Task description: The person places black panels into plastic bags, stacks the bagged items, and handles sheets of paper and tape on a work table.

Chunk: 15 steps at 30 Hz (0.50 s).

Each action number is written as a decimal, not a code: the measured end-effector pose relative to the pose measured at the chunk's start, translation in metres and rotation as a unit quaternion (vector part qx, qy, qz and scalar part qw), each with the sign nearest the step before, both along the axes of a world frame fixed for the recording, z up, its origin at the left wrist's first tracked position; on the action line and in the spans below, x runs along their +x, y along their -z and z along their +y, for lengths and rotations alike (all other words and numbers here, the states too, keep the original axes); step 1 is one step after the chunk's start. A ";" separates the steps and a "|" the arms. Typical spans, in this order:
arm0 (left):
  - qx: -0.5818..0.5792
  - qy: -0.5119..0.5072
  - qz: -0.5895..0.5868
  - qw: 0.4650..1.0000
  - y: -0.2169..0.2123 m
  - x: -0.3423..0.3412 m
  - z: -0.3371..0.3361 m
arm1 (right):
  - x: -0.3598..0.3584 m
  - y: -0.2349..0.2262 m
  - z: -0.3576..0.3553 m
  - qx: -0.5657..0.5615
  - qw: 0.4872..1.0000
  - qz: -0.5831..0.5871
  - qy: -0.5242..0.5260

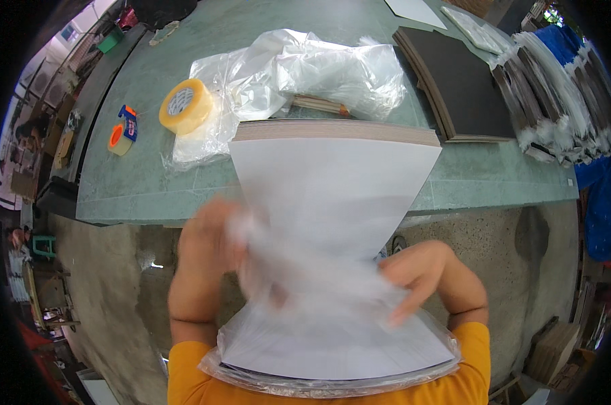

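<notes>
A stack of white-faced boards [339, 175] leans at the table edge in front of me, its layered brown-grey edge uppermost. Against my orange shirt rests another white-faced panel [339, 354] inside a clear plastic bag [332, 389]. Between the two, whitish film stretches from hand to hand. My left hand [221, 233] is badly blurred by motion, with film bunched at its fingers. On the other side, my right hand [413, 277] is closed on the film, its fingertips pointing down over the bagged panel. Blur hides how the fingertips meet the film.
The green table [163, 189] holds a large tape roll [184, 108], a small tape dispenser [124, 131] and crumpled clear plastic [271, 74]. Dark boards [461, 88] are stacked at the right, beside plastic-wrapped bundles [555, 94]. A green stool [44, 246] stands far left.
</notes>
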<state>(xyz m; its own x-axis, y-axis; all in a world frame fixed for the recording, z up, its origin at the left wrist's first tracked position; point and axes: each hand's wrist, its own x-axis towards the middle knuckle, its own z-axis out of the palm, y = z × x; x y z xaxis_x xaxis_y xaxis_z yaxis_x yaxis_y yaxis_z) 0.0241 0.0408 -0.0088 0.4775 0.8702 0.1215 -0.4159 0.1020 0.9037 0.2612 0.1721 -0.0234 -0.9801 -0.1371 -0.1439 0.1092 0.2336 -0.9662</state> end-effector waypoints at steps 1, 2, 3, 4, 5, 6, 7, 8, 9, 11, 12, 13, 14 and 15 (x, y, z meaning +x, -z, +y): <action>0.120 0.108 0.175 0.971 -0.028 0.005 0.007 | 0.001 0.008 0.008 0.147 0.966 -0.054 -0.203; 0.236 0.204 0.336 0.889 -0.039 0.009 0.014 | 0.006 0.012 0.011 0.276 0.936 -0.129 -0.176; 0.223 0.174 0.437 0.854 -0.030 0.017 0.007 | 0.013 0.011 0.012 0.400 0.882 -0.195 -0.156; 0.201 0.136 0.538 0.807 -0.011 0.030 -0.008 | 0.017 0.012 0.012 0.517 0.807 -0.249 -0.137; 0.183 0.103 0.628 0.750 0.007 0.035 -0.016 | 0.021 0.017 0.010 0.561 0.784 -0.224 -0.146; 0.183 0.122 0.677 0.702 0.022 0.033 -0.015 | 0.027 0.024 0.007 0.603 0.758 -0.201 -0.149; 0.179 0.138 0.727 0.649 0.035 0.031 -0.015 | 0.028 0.028 0.004 0.644 0.730 -0.173 -0.153; 0.174 0.154 0.772 0.592 0.042 0.029 -0.017 | 0.028 0.025 0.002 0.661 0.721 -0.177 -0.110; 0.165 0.136 0.772 0.599 0.038 0.030 -0.016 | 0.026 0.019 0.000 0.676 0.712 -0.180 -0.069; 0.148 0.100 0.770 0.612 0.027 0.035 -0.013 | 0.023 0.017 0.001 0.675 0.708 -0.203 -0.030; 0.159 0.084 0.789 0.587 0.025 0.035 -0.013 | 0.024 0.018 0.004 0.662 0.714 -0.225 -0.034; 0.169 0.070 0.807 0.561 0.024 0.035 -0.013 | 0.024 0.018 0.007 0.648 0.719 -0.247 -0.037; 0.180 0.055 0.824 0.535 0.023 0.035 -0.012 | 0.026 0.015 0.005 0.611 0.755 -0.225 -0.078; 0.170 0.111 0.829 0.522 0.028 0.031 -0.012 | 0.029 0.008 0.002 0.572 0.786 -0.201 -0.121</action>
<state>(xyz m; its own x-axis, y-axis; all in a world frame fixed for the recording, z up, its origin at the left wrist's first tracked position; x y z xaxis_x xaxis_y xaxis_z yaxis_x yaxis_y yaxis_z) 0.0549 0.0290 -0.0371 0.2560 0.8343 -0.4883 0.9534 -0.3013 -0.0150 0.2898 0.1743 -0.0316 -0.7892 0.1320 -0.5998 0.1710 0.9852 -0.0081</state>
